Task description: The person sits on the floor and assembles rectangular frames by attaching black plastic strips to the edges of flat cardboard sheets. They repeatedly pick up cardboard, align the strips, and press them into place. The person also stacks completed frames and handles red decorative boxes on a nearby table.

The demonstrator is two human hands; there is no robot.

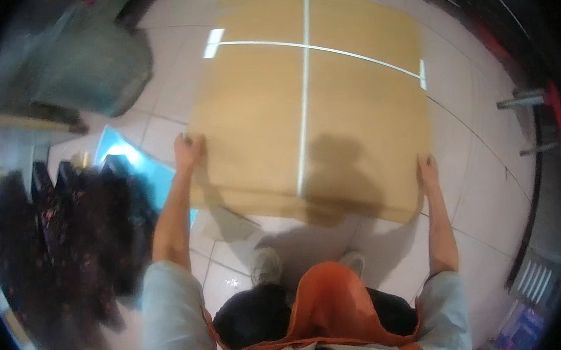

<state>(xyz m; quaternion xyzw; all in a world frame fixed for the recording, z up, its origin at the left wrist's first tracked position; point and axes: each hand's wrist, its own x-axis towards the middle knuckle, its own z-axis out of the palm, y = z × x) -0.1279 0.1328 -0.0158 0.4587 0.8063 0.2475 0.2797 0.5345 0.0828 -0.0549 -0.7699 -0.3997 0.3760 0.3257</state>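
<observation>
Looking down from my head, I have a big brown cardboard box out in front of me, its top crossed by strips of clear tape that meet near the middle. My left hand is clamped on the near left corner, fingers curled over the edge — a firm grip on the cardboard. My right hand holds the near right corner, fingers wrapped up along the side edge. Both arms are stretched out straight, bare below short pale sleeves.

The box is tilted, its near edge raised above the tiled floor, and its shadow falls on the tiles just ahead of my shoes. An orange apron hangs down my front at the bottom of the picture.

To my left lies a light blue sheet on the floor, partly tucked under the box's left side. Beyond it a rack of dark patterned clothes blurs past, and a grey-green bundle sits further up.
</observation>
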